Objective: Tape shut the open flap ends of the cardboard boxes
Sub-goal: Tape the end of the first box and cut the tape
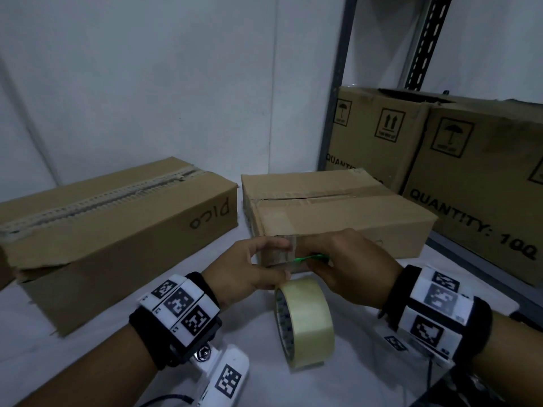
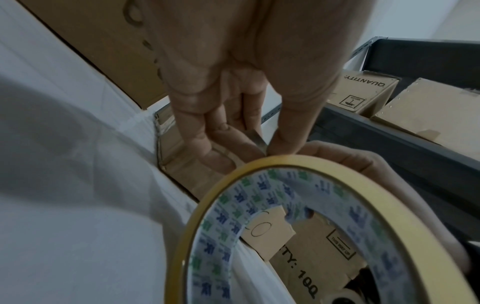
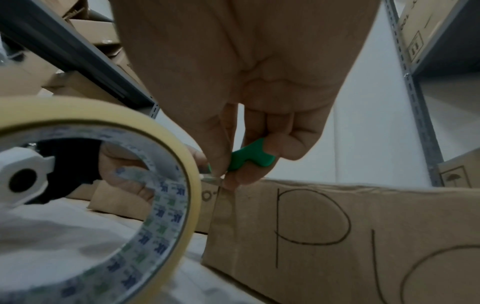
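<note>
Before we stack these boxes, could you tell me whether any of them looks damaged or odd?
Yes: the long box marked "Pico" on the left has a ragged, torn strip along its top seam, and its near bottom edge is crushed. The box being taped looks sound apart from old tape.

Flat brown cardboard box (image 1: pixel 338 212) lying on white surface, top seam taped, clear tape strip (image 1: pixel 283 254) down its near end, yellowish tape roll (image 1: pixel 304 321) standing on edge just before it, long box marked "Pico" (image 1: pixel 117 230) alongside left

From above, our head view looks down past our fingers; both wrist views sit close under our palms, sharing the yellowish round tape roll (image 1: pixel 304 321) beside our fingertips.
</note>
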Demonstrator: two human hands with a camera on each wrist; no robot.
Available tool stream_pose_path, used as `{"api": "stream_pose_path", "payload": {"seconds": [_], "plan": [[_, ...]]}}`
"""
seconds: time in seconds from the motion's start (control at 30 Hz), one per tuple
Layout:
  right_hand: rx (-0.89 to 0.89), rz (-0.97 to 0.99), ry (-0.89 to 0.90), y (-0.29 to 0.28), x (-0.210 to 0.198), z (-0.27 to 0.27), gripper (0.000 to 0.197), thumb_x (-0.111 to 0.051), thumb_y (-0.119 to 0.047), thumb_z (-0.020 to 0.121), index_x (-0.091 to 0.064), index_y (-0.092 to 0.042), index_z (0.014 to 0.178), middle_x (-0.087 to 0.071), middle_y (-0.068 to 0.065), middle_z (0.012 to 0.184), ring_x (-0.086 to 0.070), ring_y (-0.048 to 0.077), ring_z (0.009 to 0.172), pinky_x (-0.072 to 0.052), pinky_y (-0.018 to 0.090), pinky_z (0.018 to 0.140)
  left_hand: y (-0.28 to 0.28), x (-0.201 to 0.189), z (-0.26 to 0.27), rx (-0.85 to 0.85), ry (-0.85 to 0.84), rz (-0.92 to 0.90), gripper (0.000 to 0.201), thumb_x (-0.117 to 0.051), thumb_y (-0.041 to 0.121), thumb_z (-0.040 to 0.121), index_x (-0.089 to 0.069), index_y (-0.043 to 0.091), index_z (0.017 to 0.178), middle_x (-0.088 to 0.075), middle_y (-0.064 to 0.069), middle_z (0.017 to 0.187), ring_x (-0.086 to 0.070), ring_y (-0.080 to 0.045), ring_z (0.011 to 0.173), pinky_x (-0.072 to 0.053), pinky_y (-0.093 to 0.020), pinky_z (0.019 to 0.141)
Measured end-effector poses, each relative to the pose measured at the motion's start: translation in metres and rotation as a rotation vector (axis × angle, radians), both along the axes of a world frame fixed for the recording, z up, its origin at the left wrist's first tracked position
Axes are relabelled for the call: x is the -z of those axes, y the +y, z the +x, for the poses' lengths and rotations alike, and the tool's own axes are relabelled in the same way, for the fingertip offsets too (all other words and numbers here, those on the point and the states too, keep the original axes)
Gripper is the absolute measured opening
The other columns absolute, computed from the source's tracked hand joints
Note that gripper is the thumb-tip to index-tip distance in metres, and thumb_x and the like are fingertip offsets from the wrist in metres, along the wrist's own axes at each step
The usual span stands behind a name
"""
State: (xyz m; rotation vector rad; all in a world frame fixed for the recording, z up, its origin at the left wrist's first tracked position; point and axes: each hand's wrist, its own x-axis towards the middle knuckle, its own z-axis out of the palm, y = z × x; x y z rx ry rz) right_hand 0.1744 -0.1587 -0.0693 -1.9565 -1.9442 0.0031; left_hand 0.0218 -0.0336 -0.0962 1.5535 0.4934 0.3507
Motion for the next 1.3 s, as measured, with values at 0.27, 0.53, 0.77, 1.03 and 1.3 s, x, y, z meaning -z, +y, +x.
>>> {"api": "stream_pose_path", "payload": {"seconds": [0.27, 0.53, 0.77, 1.03, 1.3], "plan": [[0.059, -0.028, -0.073, -0.013, 0.002, 0.010, 0.031, -0.055, -0.018, 0.091, -0.061, -0.037, 0.115, -0.070, -0.010, 0.108, -0.064, 0.014, 0.092, -0.054, 0.035, 0.073, 0.002, 0.003, 0.001, -0.020, -0.005, 0.021, 0.042, -0.071, -0.005, 0.076, -0.064, 0.013, 0.113, -0.063, -0.011, 0.124, -0.067, -0.028, 0.097, -0.057, -0.039, 0.085], [0.109, -0.135, -0.267, -0.019, 0.001, 0.021, 0.010, -0.052, -0.023, 0.093, -0.061, -0.024, 0.098, -0.065, -0.001, 0.096, -0.061, 0.025, 0.086, -0.044, 0.033, 0.061, 0.003, 0.003, 0.000, -0.010, -0.007, -0.001, 0.043, -0.071, -0.008, 0.075, -0.064, 0.012, 0.112, -0.060, -0.012, 0.126, -0.061, -0.035, 0.111, -0.054, -0.050, 0.091], [0.102, 0.038, 0.016, -0.022, -0.005, 0.031, 0.008, -0.062, -0.017, 0.088, -0.056, -0.019, 0.082, -0.063, -0.001, 0.073, -0.056, 0.019, 0.065, -0.046, 0.036, 0.058, 0.001, 0.001, 0.000, -0.005, -0.005, -0.020, 0.044, -0.070, -0.008, 0.075, -0.062, 0.011, 0.115, -0.061, -0.014, 0.126, -0.063, -0.033, 0.109, -0.057, -0.043, 0.087], [0.013, 0.039, 0.010, -0.002, 0.010, 0.010, 0.007, -0.059, -0.018, 0.088, -0.057, -0.021, 0.083, -0.059, -0.006, 0.074, -0.047, 0.009, 0.062, -0.039, 0.029, 0.053, 0.001, 0.002, 0.000, -0.016, -0.015, -0.027, 0.042, -0.069, -0.011, 0.075, -0.064, 0.014, 0.109, -0.063, -0.020, 0.121, -0.064, -0.036, 0.106, -0.054, -0.049, 0.090], [-0.059, 0.050, 0.046, -0.001, 0.014, 0.010, 0.009, -0.062, -0.018, 0.089, -0.057, -0.019, 0.081, -0.053, -0.012, 0.076, -0.044, 0.001, 0.064, -0.033, 0.016, 0.057, 0.002, 0.003, -0.001, -0.002, -0.024, -0.030, 0.044, -0.070, -0.009, 0.074, -0.062, 0.011, 0.113, -0.063, -0.021, 0.121, -0.066, -0.027, 0.097, -0.057, -0.040, 0.085]]}}
